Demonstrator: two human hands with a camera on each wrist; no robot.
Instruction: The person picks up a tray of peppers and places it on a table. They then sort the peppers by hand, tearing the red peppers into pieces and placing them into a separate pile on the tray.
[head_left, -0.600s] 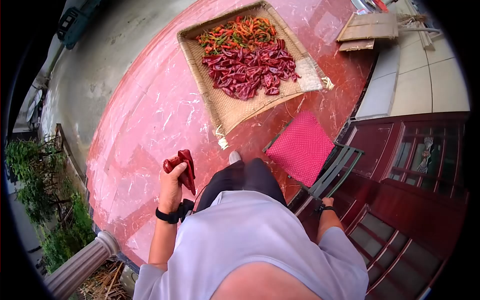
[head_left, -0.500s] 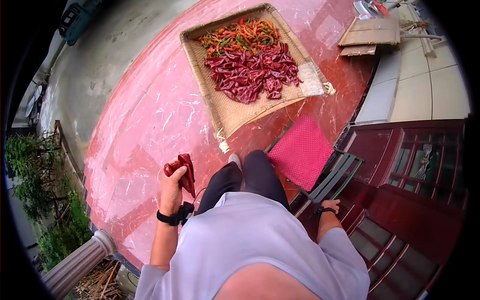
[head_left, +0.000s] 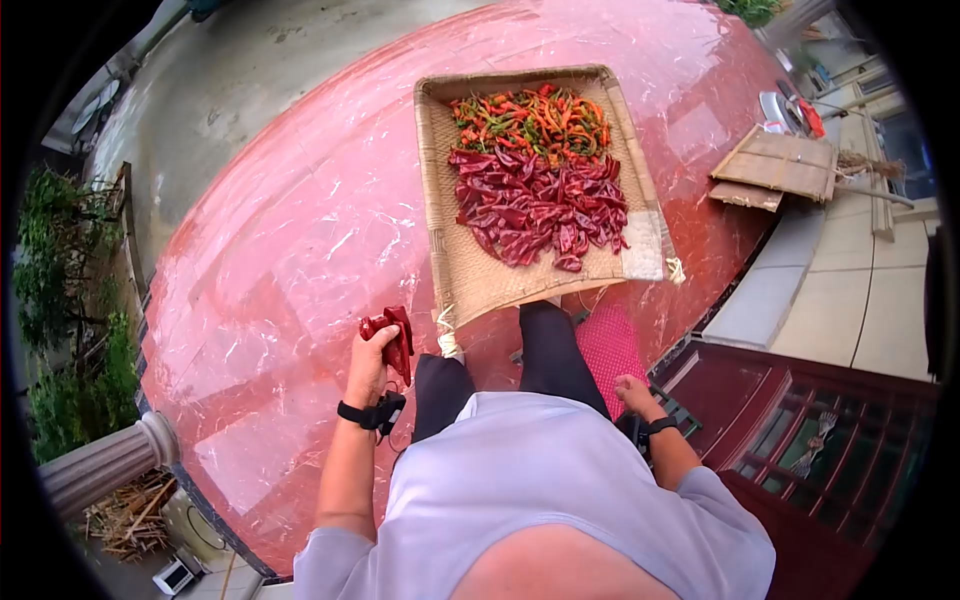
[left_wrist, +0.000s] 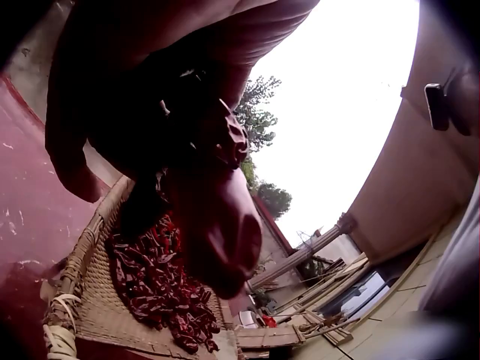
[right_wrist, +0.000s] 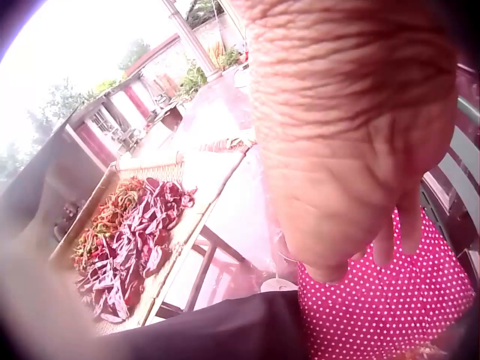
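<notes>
My left hand [head_left: 368,362] grips a small bunch of dark red dried chili peppers [head_left: 402,350], out to the left of my leg and near the tray's front left corner. In the left wrist view the peppers [left_wrist: 217,232] look glossy and wrinkled, and the hand is in deep shadow. A shallow woven tray [head_left: 480,285] lies in front of me, bearing dark red dried chilies [head_left: 535,205] nearer me and smaller orange and green chilies [head_left: 550,120] behind. With nothing in it, my right hand [head_left: 634,392] hangs with loosely bent fingers over a pink dotted seat cushion [right_wrist: 382,300].
The cushion lies on a green metal chair [head_left: 675,408] close at my right. Wooden legs [right_wrist: 206,270] hold the tray above the reddish floor. Flat cardboard [head_left: 780,160] sits at the back right, a dark red door [head_left: 800,420] on the right, and a fluted column [head_left: 110,460] at the left.
I have come closer to the tray, and the chair is now partly behind my leg. My right hand has moved forward from the chair back. The left hand keeps its hold on the chilies.
</notes>
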